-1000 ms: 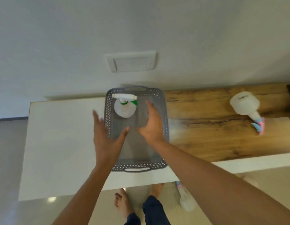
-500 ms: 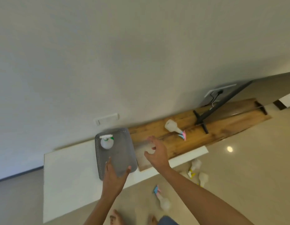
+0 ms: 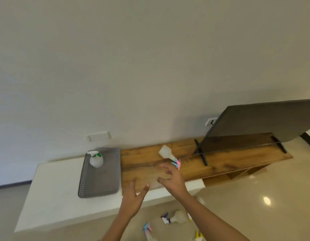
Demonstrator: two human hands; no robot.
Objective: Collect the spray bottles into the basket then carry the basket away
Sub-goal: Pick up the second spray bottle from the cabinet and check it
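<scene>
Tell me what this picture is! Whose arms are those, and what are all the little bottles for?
The arms belong to a person wearing a camera on their head, so you see what they see, looking down. Their left hand and right hand are both open and hold nothing. On the white counter sits a grey basket with one green-topped spray bottle inside. Another bottle with a pink and blue top lies on the wooden shelf, just beyond the right hand. More bottles lie on the floor. They all go into the basket.
</scene>
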